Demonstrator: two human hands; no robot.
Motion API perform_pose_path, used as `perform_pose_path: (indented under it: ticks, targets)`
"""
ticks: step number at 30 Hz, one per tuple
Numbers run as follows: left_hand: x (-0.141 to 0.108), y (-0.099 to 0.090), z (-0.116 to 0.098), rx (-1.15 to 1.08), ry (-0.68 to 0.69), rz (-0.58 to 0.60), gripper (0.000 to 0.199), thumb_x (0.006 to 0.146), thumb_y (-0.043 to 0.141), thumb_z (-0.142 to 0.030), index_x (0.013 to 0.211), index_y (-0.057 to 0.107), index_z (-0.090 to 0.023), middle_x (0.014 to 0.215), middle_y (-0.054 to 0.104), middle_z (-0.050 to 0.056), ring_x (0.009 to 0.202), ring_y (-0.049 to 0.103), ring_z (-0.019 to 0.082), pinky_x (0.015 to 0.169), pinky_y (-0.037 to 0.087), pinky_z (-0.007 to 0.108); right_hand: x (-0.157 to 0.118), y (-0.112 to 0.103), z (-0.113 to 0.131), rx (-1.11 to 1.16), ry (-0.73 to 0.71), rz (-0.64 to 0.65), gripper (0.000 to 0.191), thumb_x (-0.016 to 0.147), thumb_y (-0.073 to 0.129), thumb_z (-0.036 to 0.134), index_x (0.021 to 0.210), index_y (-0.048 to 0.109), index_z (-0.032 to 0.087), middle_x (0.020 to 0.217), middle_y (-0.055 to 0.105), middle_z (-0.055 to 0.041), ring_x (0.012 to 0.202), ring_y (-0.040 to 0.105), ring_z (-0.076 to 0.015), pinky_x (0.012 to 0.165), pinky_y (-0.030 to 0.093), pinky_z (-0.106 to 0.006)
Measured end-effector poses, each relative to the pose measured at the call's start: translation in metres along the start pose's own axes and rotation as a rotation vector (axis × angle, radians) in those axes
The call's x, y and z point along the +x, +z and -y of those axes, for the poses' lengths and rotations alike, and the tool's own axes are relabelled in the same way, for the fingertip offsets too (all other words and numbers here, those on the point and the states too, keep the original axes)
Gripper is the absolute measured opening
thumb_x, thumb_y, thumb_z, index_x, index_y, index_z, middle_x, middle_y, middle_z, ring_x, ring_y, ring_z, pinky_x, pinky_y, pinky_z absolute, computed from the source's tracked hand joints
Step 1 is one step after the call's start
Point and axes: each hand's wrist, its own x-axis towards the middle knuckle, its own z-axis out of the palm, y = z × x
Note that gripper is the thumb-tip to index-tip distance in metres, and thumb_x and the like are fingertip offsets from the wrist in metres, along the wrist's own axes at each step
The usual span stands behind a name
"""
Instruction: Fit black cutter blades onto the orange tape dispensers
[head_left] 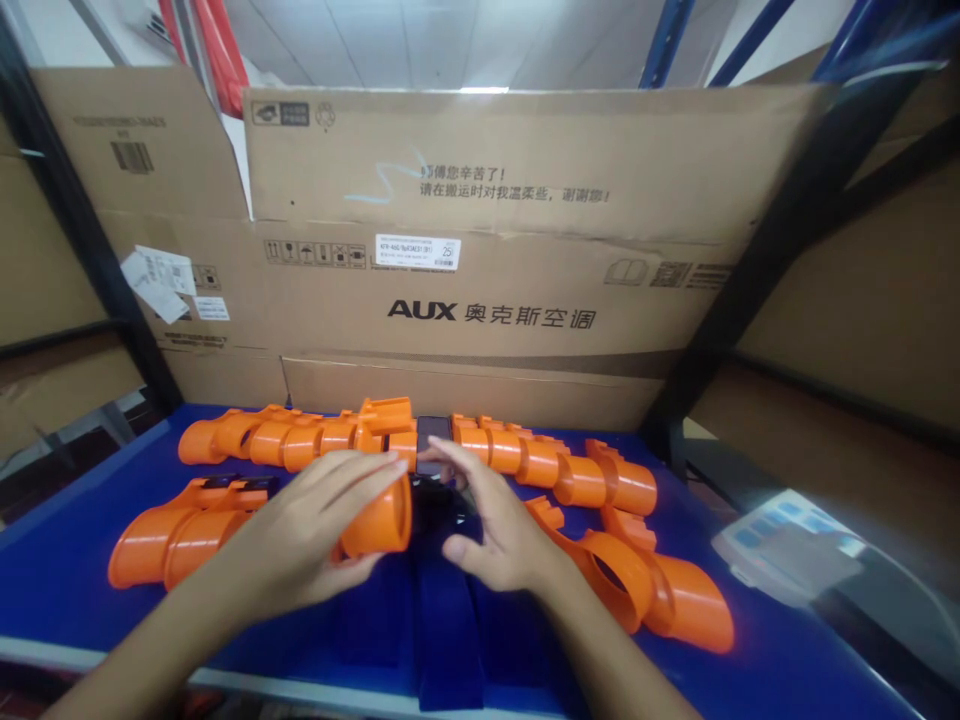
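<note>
My left hand is wrapped around a short orange plastic tube piece, its round rim turned to the right. Just right of it, my right hand is raised with thumb and fingers apart and nothing in it. Between and behind the hands is a glossy black object, too dark to make out. A flat dark rectangular thing stands beyond the right fingertips. Similar orange pieces lie left of my left forearm and right of my right wrist.
Several more orange pieces line the back left and back right of the blue work surface. Behind them rises a printed cardboard panel. A clear plastic box sits at the right, near a black frame post.
</note>
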Motion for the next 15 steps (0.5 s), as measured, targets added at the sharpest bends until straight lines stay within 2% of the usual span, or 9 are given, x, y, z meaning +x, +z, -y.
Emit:
perform_pose_path:
  ticks: [2, 5, 6, 8, 11, 15]
  targets:
    - [-0.019, -0.023, 0.017, 0.055, -0.082, 0.024, 0.082, 0.077, 0.079, -0.026, 0.153, 0.049, -0.034, 0.149, 0.059, 0.011, 0.138, 0.052, 0.042, 0.117, 0.039, 0.063, -0.001, -0.004, -0.005, -0.030, 0.045, -0.093, 0.071, 0.099, 0.049, 0.062, 0.156, 0.037, 0.023, 0.136, 0.061, -0.0163, 0.114, 0.064, -0.0311, 0.096, 0.054, -0.047]
    - [-0.047, -0.056, 0.041, 0.131, -0.204, 0.091, 0.076, 0.074, 0.081, -0.030, 0.146, 0.056, -0.039, 0.145, 0.064, 0.008, 0.135, 0.054, 0.043, 0.117, 0.036, 0.065, -0.003, -0.008, -0.010, -0.070, 0.064, -0.299, 0.054, 0.103, 0.044, 0.052, 0.148, 0.049, 0.023, 0.119, 0.066, -0.0130, 0.098, 0.064, -0.0275, 0.084, 0.055, -0.044]
    - [-0.055, -0.065, 0.046, 0.143, -0.221, 0.121, 0.074, 0.076, 0.080, -0.030, 0.145, 0.057, -0.040, 0.144, 0.064, 0.008, 0.133, 0.055, 0.043, 0.117, 0.035, 0.065, -0.004, -0.008, -0.012, -0.071, 0.048, -0.368, 0.050, 0.103, 0.044, 0.049, 0.145, 0.053, 0.023, 0.114, 0.067, -0.0122, 0.094, 0.064, -0.0268, 0.080, 0.054, -0.043]
    - [-0.065, -0.074, 0.051, 0.141, -0.252, 0.161, 0.071, 0.078, 0.076, -0.031, 0.145, 0.056, -0.042, 0.139, 0.067, 0.005, 0.127, 0.060, 0.041, 0.112, 0.041, 0.065, -0.006, -0.006, -0.013, -0.061, 0.002, -0.493, 0.043, 0.103, 0.044, 0.043, 0.137, 0.059, 0.023, 0.105, 0.067, -0.0111, 0.089, 0.063, -0.0263, 0.076, 0.053, -0.043]
    - [-0.071, -0.073, 0.047, 0.110, -0.262, 0.193, 0.067, 0.079, 0.071, -0.029, 0.143, 0.058, -0.046, 0.133, 0.071, 0.000, 0.120, 0.064, 0.038, 0.106, 0.047, 0.063, -0.006, -0.003, -0.013, -0.049, -0.026, -0.612, 0.038, 0.101, 0.045, 0.040, 0.129, 0.064, 0.022, 0.096, 0.067, -0.0106, 0.086, 0.063, -0.0271, 0.072, 0.053, -0.044]
    - [-0.080, -0.053, 0.046, 0.132, -0.266, 0.246, 0.073, 0.080, 0.069, -0.030, 0.147, 0.051, -0.049, 0.136, 0.070, -0.002, 0.121, 0.065, 0.037, 0.110, 0.041, 0.064, -0.006, -0.002, -0.014, -0.053, -0.010, -0.633, 0.036, 0.101, 0.044, 0.039, 0.124, 0.066, 0.022, 0.092, 0.067, -0.0093, 0.083, 0.063, -0.0267, 0.070, 0.053, -0.043]
